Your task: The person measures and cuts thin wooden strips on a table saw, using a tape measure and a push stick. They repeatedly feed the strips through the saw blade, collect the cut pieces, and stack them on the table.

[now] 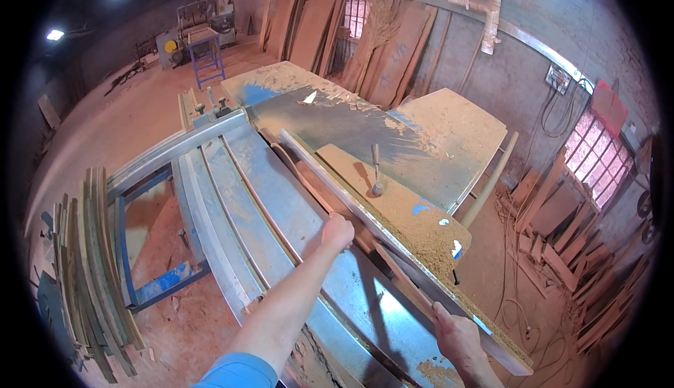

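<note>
A long, narrow wooden strip [317, 190] lies along the metal fence [372, 227] of a sawing machine. Partway down the strip, my left hand [338, 232] is closed on it, with the arm stretched across the metal table [281, 198]. My right hand [458, 335] is closed round the near end of the strip, close beside the fence. Its fingertips are partly hidden. Beyond the fence, a sawdust-covered guard board [351, 160] carries an upright metal lever [377, 174].
Sawdust and chips cover the far tabletop [309, 114]. A stack of long wood offcuts [91, 268] stands left, by a blue metal frame [165, 286]. Boards [400, 58] lean on the back wall. Scrap wood [569, 254] and loose cables [516, 311] lie on the right.
</note>
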`<state>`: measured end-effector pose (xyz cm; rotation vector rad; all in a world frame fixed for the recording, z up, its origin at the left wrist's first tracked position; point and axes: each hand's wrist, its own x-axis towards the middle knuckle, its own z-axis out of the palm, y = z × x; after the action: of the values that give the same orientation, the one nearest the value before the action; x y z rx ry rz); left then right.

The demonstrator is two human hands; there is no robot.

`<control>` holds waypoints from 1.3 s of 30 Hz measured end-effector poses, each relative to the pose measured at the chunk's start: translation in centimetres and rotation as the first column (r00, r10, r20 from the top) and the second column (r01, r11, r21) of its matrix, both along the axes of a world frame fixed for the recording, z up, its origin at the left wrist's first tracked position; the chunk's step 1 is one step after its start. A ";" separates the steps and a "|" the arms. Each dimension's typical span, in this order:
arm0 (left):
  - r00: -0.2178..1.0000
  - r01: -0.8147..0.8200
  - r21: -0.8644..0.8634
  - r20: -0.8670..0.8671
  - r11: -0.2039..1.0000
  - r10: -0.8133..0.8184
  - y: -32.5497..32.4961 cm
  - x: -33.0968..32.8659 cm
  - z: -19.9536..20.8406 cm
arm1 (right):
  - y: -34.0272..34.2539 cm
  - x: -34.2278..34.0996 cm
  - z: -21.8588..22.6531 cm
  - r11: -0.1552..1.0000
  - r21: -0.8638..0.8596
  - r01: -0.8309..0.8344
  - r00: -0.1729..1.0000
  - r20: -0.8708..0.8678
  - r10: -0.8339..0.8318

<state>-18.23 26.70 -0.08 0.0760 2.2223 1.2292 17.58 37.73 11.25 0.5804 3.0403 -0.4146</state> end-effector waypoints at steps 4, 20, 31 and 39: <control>1.000 -0.008 -0.022 -0.015 1.000 0.008 -0.1 -0.6 0.1 | -0.3 -0.9 0.4 1.000 0.002 0.019 0.999 0.027 -0.019; 0.999 -0.048 -0.054 -0.004 0.997 0.048 0.2 -3.2 -0.5 | -1.1 -3.5 0.5 0.997 0.079 0.018 0.998 0.051 -0.022; 0.907 0.017 -0.333 -0.391 0.943 -0.155 0.5 -2.6 -0.7 | -1.9 -5.6 0.7 0.994 0.113 0.002 0.999 0.043 -0.007; 0.934 -0.016 -0.232 -0.350 0.973 -0.068 -0.6 -2.0 0.5 | -3.2 -7.7 1.0 0.993 0.119 -0.008 0.999 0.045 0.003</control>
<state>-20.24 26.08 0.41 0.2538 2.6552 0.9926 9.89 34.55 12.26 0.5780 3.0389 -0.2171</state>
